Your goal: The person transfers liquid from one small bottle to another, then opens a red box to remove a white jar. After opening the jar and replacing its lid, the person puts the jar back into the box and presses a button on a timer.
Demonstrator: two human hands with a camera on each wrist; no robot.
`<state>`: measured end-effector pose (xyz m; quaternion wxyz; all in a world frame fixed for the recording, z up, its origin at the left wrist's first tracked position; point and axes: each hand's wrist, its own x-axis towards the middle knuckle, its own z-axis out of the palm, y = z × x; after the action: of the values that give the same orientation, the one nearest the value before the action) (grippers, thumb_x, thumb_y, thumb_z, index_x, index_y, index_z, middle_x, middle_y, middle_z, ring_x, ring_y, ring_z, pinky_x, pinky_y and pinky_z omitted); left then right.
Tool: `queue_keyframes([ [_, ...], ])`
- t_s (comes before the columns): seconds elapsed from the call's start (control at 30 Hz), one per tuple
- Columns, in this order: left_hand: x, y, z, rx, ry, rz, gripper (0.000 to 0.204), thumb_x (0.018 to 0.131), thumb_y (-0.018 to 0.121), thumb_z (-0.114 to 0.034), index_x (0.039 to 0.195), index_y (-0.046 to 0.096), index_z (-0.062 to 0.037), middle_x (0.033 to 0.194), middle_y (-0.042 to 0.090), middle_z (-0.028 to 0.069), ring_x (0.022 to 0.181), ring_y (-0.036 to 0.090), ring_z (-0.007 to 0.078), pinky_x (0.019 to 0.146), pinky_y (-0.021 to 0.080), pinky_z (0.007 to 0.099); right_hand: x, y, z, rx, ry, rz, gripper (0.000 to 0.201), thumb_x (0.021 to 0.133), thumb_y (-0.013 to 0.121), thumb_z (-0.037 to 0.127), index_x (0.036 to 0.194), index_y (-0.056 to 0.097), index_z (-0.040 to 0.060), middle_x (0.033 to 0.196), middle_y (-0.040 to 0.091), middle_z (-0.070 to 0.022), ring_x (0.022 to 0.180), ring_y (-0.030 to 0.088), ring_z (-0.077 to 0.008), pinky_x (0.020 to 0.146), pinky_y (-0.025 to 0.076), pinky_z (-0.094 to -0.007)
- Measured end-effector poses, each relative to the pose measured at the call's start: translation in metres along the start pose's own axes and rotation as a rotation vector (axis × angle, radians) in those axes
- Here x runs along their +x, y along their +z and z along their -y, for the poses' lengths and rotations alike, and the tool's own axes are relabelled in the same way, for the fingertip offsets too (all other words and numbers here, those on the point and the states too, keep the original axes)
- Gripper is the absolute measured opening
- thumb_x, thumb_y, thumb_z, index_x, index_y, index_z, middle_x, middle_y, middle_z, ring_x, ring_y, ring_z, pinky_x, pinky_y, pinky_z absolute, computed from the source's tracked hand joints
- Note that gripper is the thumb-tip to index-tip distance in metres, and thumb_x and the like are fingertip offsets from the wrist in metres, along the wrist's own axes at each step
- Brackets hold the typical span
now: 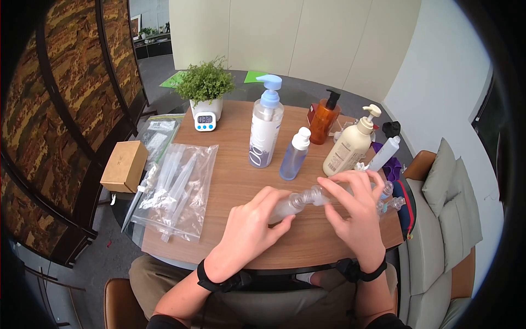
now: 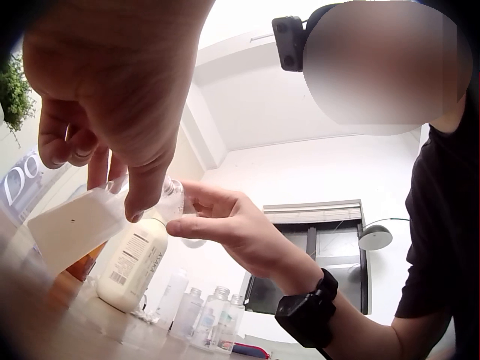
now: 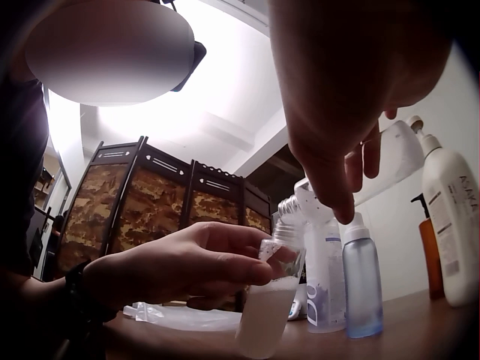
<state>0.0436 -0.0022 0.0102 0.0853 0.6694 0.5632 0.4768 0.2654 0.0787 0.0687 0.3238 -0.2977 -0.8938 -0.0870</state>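
Note:
My left hand (image 1: 249, 219) grips a small clear bottle (image 3: 262, 319) of cloudy whitish liquid, topped with foam. It leans, with its threaded neck pointing up and to the right. Fingers of my right hand (image 1: 356, 214) are curled round a second clear bottle (image 3: 394, 161), tipped over so that its mouth is right at the mouth of the first. Both necks show uncapped in the right wrist view. Just beyond the hands stands a blue spray bottle (image 1: 293, 159) with a white cap. My right fingers partly hide the second bottle in the head view.
Behind stand a large pump bottle (image 1: 265, 134), an amber pump bottle (image 1: 325, 123) and a cream pump bottle (image 1: 348, 145). Several small clear bottles (image 2: 214, 315) are at the right. Left lie a plastic bag (image 1: 192, 203) with pipettes, a cardboard box (image 1: 125, 166), a timer (image 1: 205, 122) and a potted plant (image 1: 205, 82).

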Motion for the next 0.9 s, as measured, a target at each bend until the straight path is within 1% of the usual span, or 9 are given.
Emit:
queue_keyframes([
  [0.2, 0.003, -0.003, 0.000, -0.021, 0.019, -0.058, 0.041, 0.088, 0.090, -0.015, 0.125, 0.075, -0.0051, 0.109, 0.078, 0.0085, 0.062, 0.065, 0.0232, 0.061, 0.054, 0.0357, -0.002, 0.014, -0.006, 0.163, 0.057, 0.026, 0.050, 0.085, 0.085, 0.009, 0.134, 0.076, 0.0121, 0.120, 0.070, -0.0046, 0.121, 0.064, -0.0256, 0.120, 0.032, -0.0549],
  [0.27, 0.004, -0.004, -0.001, -0.029, 0.021, -0.063, 0.040, 0.088, 0.090, -0.015, 0.124, 0.076, -0.0051, 0.106, 0.077, 0.0081, 0.059, 0.062, 0.0209, 0.058, 0.051, 0.0340, -0.003, 0.020, -0.008, 0.265, 0.068, 0.029, 0.048, 0.086, 0.087, 0.012, 0.133, 0.076, 0.0094, 0.118, 0.068, -0.0048, 0.116, 0.064, -0.0259, 0.115, 0.035, -0.0482],
  [0.3, 0.004, -0.005, -0.002, -0.026, -0.013, -0.061, 0.040, 0.087, 0.090, -0.014, 0.123, 0.076, -0.0052, 0.102, 0.076, 0.0072, 0.058, 0.058, 0.0178, 0.056, 0.048, 0.0326, -0.004, 0.022, -0.006, 0.262, 0.082, 0.022, 0.048, 0.086, 0.087, 0.012, 0.133, 0.076, 0.0094, 0.118, 0.068, -0.0048, 0.116, 0.064, -0.0259, 0.115, 0.035, -0.0482],
  [0.37, 0.004, -0.007, -0.004, -0.022, -0.035, -0.040, 0.039, 0.087, 0.090, -0.014, 0.123, 0.076, -0.0053, 0.098, 0.074, 0.0063, 0.056, 0.054, 0.0147, 0.054, 0.045, 0.0313, -0.007, 0.025, -0.003, 0.398, 0.245, 0.068, 0.048, 0.088, 0.089, 0.016, 0.133, 0.075, 0.0060, 0.113, 0.066, -0.0049, 0.109, 0.062, -0.0245, 0.108, 0.039, -0.0426],
  [0.43, 0.005, -0.009, -0.006, -0.021, -0.105, -0.050, 0.039, 0.086, 0.090, -0.013, 0.121, 0.077, -0.0052, 0.097, 0.071, 0.0048, 0.056, 0.049, 0.0102, 0.053, 0.040, 0.0302, -0.011, 0.033, -0.005, 0.491, 0.310, 0.050, 0.048, 0.089, 0.089, 0.017, 0.133, 0.075, 0.0048, 0.112, 0.065, -0.0049, 0.106, 0.062, -0.0232, 0.106, 0.040, -0.0406],
  [0.6, 0.007, -0.009, -0.005, 0.002, -0.118, -0.067, 0.038, 0.085, 0.090, -0.010, 0.119, 0.076, -0.0036, 0.105, 0.069, 0.0040, 0.059, 0.047, 0.0093, 0.053, 0.038, 0.0285, -0.013, 0.042, -0.010, 0.650, 0.416, 0.034, 0.049, 0.091, 0.089, 0.017, 0.134, 0.073, 0.0005, 0.112, 0.065, -0.0067, 0.104, 0.063, -0.0217, 0.099, 0.048, -0.0391],
  [0.7, 0.007, -0.009, -0.003, 0.014, -0.118, -0.059, 0.036, 0.084, 0.089, -0.008, 0.117, 0.074, -0.0024, 0.107, 0.068, 0.0032, 0.062, 0.046, 0.0087, 0.053, 0.038, 0.0268, -0.015, 0.048, -0.011, 0.754, 0.390, 0.046, 0.048, 0.094, 0.085, 0.013, 0.137, 0.070, -0.0037, 0.115, 0.067, -0.0116, 0.106, 0.069, -0.0252, 0.091, 0.057, -0.0402],
  [0.87, 0.007, -0.008, -0.004, 0.011, -0.126, -0.006, 0.033, 0.084, 0.086, -0.005, 0.113, 0.071, -0.0004, 0.100, 0.064, 0.0028, 0.063, 0.048, 0.0069, 0.052, 0.037, 0.0252, -0.024, 0.067, -0.013, 0.864, 0.421, 0.078, 0.050, 0.095, 0.084, 0.013, 0.139, 0.068, -0.0051, 0.119, 0.068, -0.0127, 0.108, 0.069, -0.0265, 0.092, 0.058, -0.0407],
  [0.9, 0.006, -0.008, -0.004, 0.011, -0.115, 0.009, 0.033, 0.084, 0.086, -0.005, 0.113, 0.071, -0.0004, 0.100, 0.064, 0.0028, 0.063, 0.048, 0.0069, 0.052, 0.037, 0.0252, -0.024, 0.069, -0.013, 0.900, 0.441, 0.096, 0.050, 0.095, 0.085, 0.014, 0.139, 0.070, -0.0026, 0.120, 0.068, -0.0103, 0.110, 0.069, -0.0233, 0.089, 0.056, -0.0368],
])
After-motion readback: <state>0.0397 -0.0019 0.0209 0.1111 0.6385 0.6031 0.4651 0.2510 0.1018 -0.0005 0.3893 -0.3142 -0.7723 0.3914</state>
